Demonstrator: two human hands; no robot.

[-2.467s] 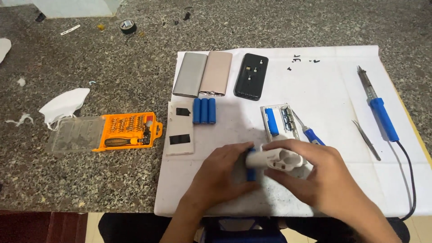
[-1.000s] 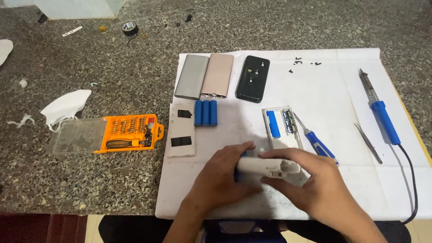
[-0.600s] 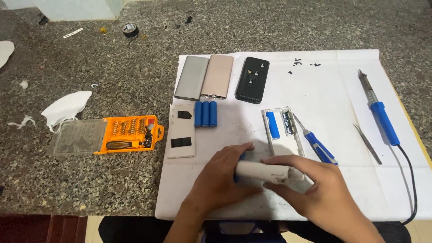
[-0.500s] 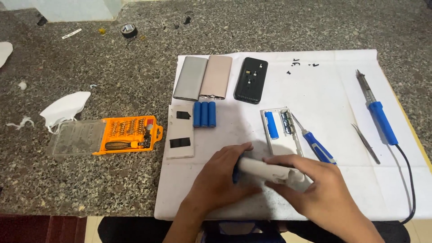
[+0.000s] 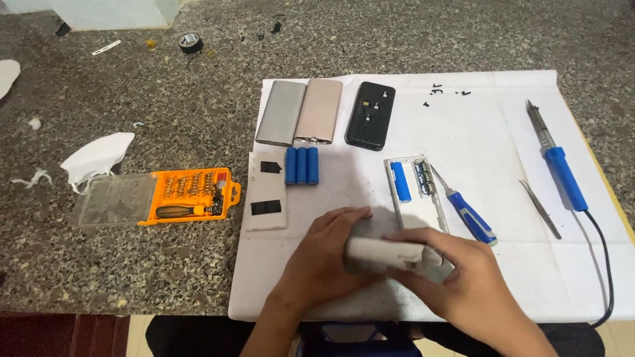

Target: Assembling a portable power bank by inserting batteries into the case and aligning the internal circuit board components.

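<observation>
One package, no screens or signs

An orange screwdriver-bit case point(image 5: 192, 195) with a clear lid point(image 5: 112, 199) lies at nine o'clock on the granite counter point(image 5: 165, 264).

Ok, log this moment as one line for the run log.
left hand: holds white casing | right hand: holds same casing | under: white paper sheet | nearby: blue screwdriver, three blue cells
</observation>
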